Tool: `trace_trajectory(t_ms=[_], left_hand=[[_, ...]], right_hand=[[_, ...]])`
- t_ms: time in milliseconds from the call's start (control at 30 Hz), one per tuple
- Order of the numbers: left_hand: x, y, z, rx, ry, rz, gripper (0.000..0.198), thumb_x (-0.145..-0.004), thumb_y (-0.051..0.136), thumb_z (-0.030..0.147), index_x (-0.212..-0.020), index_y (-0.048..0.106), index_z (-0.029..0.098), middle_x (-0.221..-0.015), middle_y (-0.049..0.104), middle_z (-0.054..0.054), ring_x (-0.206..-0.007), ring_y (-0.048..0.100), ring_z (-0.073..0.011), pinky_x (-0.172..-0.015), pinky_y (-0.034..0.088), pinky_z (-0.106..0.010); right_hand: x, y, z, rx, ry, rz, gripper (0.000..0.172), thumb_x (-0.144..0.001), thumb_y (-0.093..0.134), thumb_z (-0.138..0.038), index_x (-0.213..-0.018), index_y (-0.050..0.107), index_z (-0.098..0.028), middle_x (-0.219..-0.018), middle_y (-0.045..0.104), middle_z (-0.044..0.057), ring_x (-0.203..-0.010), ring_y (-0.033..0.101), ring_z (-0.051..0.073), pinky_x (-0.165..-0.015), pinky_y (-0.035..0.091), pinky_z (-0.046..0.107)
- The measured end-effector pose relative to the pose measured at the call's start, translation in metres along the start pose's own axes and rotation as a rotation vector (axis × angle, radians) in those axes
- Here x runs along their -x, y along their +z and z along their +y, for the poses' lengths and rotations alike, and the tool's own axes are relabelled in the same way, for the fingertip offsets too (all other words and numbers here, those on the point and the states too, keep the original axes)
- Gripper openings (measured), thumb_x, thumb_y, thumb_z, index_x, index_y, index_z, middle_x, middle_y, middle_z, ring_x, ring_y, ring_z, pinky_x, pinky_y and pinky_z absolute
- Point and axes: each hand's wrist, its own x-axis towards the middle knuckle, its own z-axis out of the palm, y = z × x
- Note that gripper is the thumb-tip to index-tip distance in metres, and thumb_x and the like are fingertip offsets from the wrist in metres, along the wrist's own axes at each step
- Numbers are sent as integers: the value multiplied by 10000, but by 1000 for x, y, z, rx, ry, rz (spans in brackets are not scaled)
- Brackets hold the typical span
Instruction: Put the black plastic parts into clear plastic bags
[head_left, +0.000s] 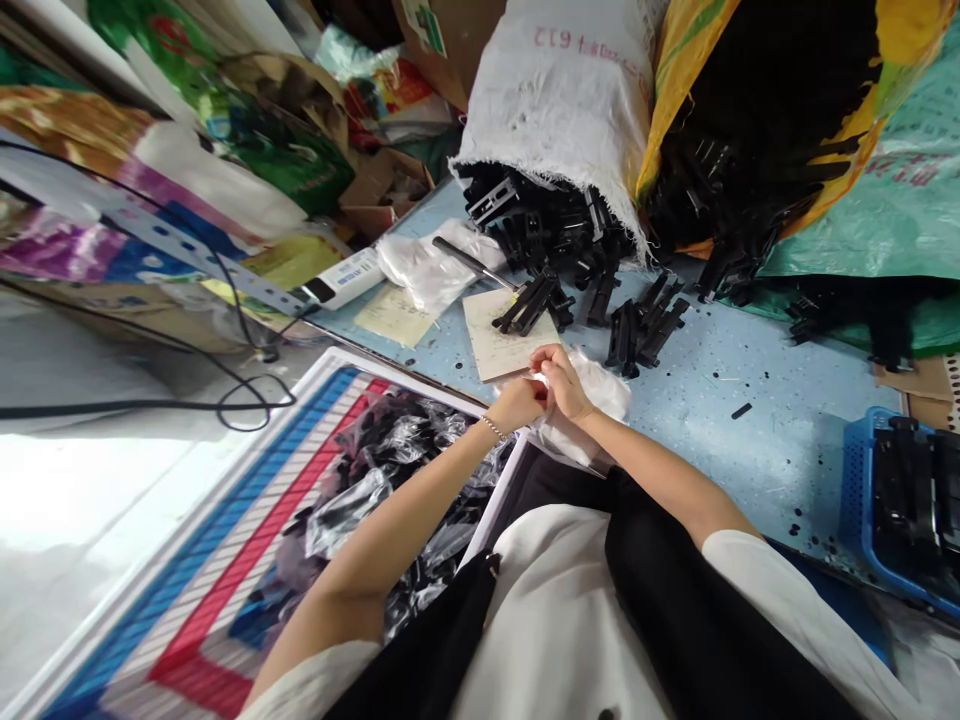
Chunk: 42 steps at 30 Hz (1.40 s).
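Note:
My left hand (519, 402), a bracelet at its wrist, is closed with the fingertips pinched together. Touching it, my right hand (562, 382) is closed too, its fingers bent over. What lies between the fingers is too small to make out. Beneath and beside both hands are thin white plastic bags (606, 388) at the table edge. Just beyond them lies a flat beige board (499, 335), partly covered by black plastic parts (527, 303). More loose black parts (643, 325) lie to the right of the board.
Black parts spill from a white woven sack (559, 90) and a yellow bag (679, 100) onto the blue table (750, 430). Left of my lap, a striped bin (225, 560) holds bagged parts. A blue basket (859, 490) stands right; a cable (150, 408) hangs left.

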Motion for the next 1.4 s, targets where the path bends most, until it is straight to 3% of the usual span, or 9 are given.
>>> trace_trajectory(t_ms=[300,467,567,667,733,867,1000,1167,1400], left_hand=[[22,-15,-9,-427,-240,322,201,-863,534,281,-944,689,182,-940,756,-136,-875,718,-315,-725,464,-354],[27,-29,-23,-382,-358,435,192,-895,540,328,-985,660,209,-979,755,-113,-927,723,-310,-736,474,-351],[31,-30,-31,-228,-283,461,248,-890,573,356,-1088,617,214,-879,734,-59,-869,710,-274,-738,484,-341],[32,-27,-32,-110,-156,584,349,-884,591,373,-1184,562,198,-897,704,-41,-741,663,-218,-753,507,-347],[33,-23,-26,-73,-46,657,373,-865,614,342,-1202,558,192,-984,687,-59,-708,623,-186,-771,523,-353],[34,-4,-1,-8,163,707,405,-838,621,245,-1236,585,178,-1050,648,-88,-779,597,-184,-809,541,-360],[30,43,43,309,294,470,386,-840,647,264,-1219,608,200,-1074,644,-81,-802,618,-168,-844,551,-370],[11,108,111,1067,141,39,585,-731,812,382,-1225,538,226,-1176,654,-88,-1021,668,-199,-864,562,-331],[34,105,142,1179,42,-405,457,-791,732,489,-1101,572,195,-940,649,-12,-582,637,-125,-547,508,-275]], right_hand=[[14,-50,-7,205,11,-166,252,-1003,439,-386,-1066,612,-214,-1055,649,50,-1020,615,219,-963,496,394],[26,-61,-25,358,-75,-230,306,-1020,449,-439,-1180,602,-228,-1142,667,75,-1062,636,235,-965,524,423],[17,-89,-42,643,-150,23,336,-1026,454,-456,-1239,600,-242,-1263,627,122,-1247,555,291,-1113,433,507],[3,-141,-47,921,44,431,494,-951,569,-469,-1353,538,-183,-1423,502,202,-1396,405,384,-1169,328,609],[1,-179,-43,917,292,532,568,-869,648,-443,-1345,532,-156,-1380,514,216,-1321,468,401,-1112,384,614],[31,-228,-41,594,581,532,273,-864,542,-348,-1065,626,-183,-882,618,65,-880,625,266,-825,538,442],[84,-213,-55,520,547,524,247,-880,476,-322,-1026,627,-192,-753,575,0,-704,588,195,-687,511,346],[140,-149,-87,798,210,254,279,-931,552,-304,-1190,620,-230,-1137,636,88,-957,638,239,-833,536,388],[162,-170,-123,1013,19,281,270,-1043,474,-446,-1123,585,-213,-1074,639,124,-916,617,249,-801,532,398]])
